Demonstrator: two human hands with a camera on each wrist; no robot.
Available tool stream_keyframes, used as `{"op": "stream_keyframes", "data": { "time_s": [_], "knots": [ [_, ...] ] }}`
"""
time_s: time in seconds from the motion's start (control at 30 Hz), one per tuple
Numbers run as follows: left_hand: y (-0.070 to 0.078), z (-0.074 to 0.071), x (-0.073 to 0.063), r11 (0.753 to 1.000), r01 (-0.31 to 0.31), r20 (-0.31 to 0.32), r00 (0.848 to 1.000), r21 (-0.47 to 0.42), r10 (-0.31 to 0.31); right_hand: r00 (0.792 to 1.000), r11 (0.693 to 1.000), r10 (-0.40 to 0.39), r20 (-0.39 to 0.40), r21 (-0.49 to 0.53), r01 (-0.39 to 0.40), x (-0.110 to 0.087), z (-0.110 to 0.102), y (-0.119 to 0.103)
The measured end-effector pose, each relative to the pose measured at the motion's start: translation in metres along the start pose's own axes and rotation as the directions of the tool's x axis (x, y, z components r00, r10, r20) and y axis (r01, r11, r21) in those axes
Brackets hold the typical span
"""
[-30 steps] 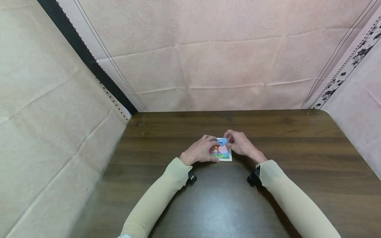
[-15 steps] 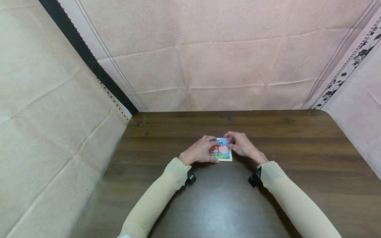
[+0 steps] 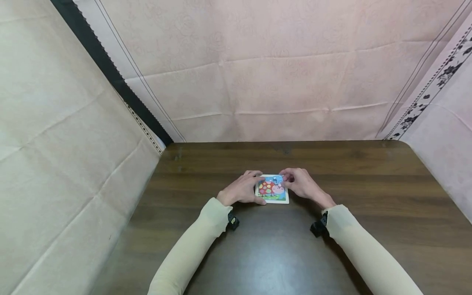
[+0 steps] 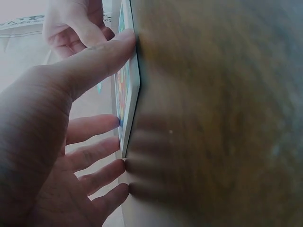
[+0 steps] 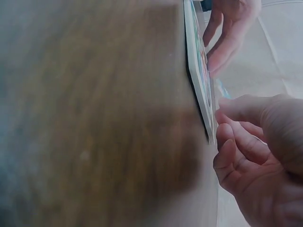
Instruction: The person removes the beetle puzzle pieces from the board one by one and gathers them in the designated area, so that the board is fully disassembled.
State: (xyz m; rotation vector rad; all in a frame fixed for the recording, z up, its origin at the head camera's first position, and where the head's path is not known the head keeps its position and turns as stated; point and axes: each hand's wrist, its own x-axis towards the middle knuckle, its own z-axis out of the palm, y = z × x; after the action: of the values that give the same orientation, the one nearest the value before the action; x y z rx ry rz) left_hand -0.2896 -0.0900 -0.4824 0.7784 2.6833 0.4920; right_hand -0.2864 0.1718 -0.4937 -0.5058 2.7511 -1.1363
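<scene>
A small white-framed picture puzzle with a red spotted cartoon ladybug lies flat on the table. My left hand spans its left side, fingers fairly straight and spread. In the left wrist view, the thumb rests along the puzzle's edge and the fingertips touch or sit close by its far end. At the upper right corner my right hand pinches a small light-blue puzzle piece between thumb and index finger. Most of that piece is hidden by the fingers.
The brown wooden table ends at a straight back edge with rounded right corner. Pale cloth hangs behind it, and more cloth stands at the left. Black wrist cameras sit under the cuffs.
My left hand has drawn a little to the left, uncovering more of the ladybug picture and the frame's left edge. The right hand stays at the upper right corner. The head view has tilted slightly.
</scene>
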Motion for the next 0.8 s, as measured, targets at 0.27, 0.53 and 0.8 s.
{"op": "stream_keyframes", "data": {
  "time_s": [0.27, 0.53, 0.8],
  "knots": [
    [-0.002, 0.002, 0.001, 1.0, 0.004, -0.005, 1.0, 0.008, -0.004, 0.999, 1.0, 0.012, -0.04, 0.009, -0.011, -0.008, -0.007, 0.009],
    [-0.004, 0.003, 0.0, 1.0, -0.011, -0.022, 1.0, -0.004, 0.011, 0.996, 1.0, 0.02, -0.087, -0.018, -0.021, -0.019, -0.021, 0.022],
    [-0.004, 0.003, 0.0, 1.0, -0.009, -0.025, 1.0, -0.008, 0.008, 0.993, 0.998, 0.048, -0.104, -0.021, -0.051, -0.032, -0.036, 0.036]
  ]
}}
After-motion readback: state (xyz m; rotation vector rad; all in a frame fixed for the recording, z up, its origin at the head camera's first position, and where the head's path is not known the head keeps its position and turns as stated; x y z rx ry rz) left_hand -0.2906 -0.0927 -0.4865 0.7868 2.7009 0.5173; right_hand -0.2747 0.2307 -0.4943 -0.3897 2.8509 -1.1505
